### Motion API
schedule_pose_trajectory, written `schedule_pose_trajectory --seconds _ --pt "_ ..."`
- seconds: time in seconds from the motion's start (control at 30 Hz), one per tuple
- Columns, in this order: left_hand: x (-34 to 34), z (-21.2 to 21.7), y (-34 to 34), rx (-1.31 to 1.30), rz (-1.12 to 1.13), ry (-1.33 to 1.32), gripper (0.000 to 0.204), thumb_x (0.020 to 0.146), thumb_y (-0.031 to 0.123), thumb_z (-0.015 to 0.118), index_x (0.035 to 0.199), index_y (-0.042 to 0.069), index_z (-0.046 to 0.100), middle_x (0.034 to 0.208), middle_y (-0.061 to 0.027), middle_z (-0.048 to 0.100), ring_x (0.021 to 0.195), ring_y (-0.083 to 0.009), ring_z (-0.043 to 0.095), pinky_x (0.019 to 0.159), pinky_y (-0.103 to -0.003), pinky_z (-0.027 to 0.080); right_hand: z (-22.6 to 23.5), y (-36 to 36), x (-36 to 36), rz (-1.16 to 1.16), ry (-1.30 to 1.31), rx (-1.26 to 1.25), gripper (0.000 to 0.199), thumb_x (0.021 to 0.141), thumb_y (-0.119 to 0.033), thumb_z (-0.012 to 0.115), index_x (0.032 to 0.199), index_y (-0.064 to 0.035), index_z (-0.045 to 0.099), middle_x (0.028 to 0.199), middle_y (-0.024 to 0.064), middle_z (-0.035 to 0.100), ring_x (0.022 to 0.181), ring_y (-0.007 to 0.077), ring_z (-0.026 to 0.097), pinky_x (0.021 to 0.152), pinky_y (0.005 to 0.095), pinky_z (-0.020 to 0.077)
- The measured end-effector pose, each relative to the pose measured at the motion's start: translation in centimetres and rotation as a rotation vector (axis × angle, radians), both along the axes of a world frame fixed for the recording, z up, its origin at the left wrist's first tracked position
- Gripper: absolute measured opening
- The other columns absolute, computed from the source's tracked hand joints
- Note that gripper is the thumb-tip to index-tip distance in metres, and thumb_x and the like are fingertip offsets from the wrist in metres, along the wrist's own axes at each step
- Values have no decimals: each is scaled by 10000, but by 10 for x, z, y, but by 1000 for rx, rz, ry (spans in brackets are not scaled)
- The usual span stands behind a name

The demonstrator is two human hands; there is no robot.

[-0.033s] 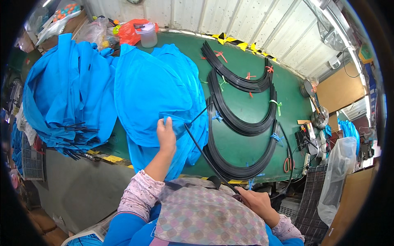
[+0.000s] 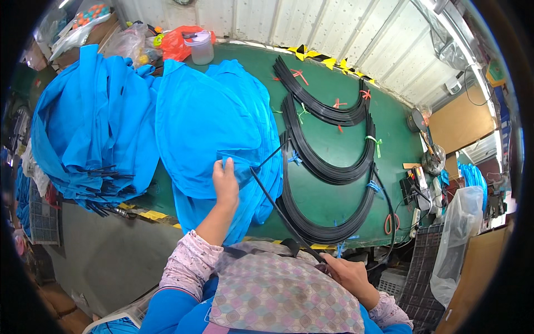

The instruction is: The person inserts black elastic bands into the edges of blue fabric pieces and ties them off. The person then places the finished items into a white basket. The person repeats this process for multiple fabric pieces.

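Head view: green table (image 2: 334, 139), corrugated wall (image 2: 345, 28).

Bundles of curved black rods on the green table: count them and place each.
3. The far bundle curves near the corrugated wall, the middle bundle lies just below it, and the near bundle runs along the table's front edge. More may be hidden under the blue fabric.

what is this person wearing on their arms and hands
Both hands are bare, with no gloves. The left hand and the right hand come out of pale pink sleeves with a small dotted print, gathered at the cuffs. Bright blue cloth covers the upper arms. A patterned apron of pink and green diamond shapes lies across the front.
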State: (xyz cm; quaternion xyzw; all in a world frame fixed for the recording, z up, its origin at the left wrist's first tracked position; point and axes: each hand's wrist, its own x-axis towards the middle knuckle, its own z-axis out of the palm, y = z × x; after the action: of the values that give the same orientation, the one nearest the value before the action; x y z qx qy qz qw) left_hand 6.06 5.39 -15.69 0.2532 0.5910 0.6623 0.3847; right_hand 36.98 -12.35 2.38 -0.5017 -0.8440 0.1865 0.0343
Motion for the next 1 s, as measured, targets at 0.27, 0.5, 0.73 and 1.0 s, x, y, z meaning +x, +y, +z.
schedule_pose_trajectory --seconds 0.27,0.5,0.73,1.0 --pt "50 60 -56 9 -402 28 338 1007 291 598 753 108 469 673 74 351 651 -38 312 527 -265 294 -54 42 -72 -140 284 214 308 888 -149 660 1187 -95 610 858 105 685 688 312 657 579 391 520" --pt "-36 75 -34 114 -107 111 376 1006 225 584 677 85 466 619 72 393 589 -37 327 503 -280 290 -15 45 -29 251 262 -331 240 921 -165 645 1090 6 640 937 167 681 812 351 669 697 400 536" --pt "12 136 -123 72 -1051 493 403 938 369 673 741 22 616 631 -158 583 623 -125 608 582 -361 470 -40 60 -61 134 271 376 114 794 -138 695 881 -82 649 712 42 560 618 242 568 533 357 436" --pt "-144 112 -6 -455 -504 468 610 890 562 651 759 -27 562 749 -166 649 590 -245 698 478 -317 561 -33 51 -52 533 83 493 132 810 -213 668 902 -120 660 742 -22 568 632 123 553 547 291 402"
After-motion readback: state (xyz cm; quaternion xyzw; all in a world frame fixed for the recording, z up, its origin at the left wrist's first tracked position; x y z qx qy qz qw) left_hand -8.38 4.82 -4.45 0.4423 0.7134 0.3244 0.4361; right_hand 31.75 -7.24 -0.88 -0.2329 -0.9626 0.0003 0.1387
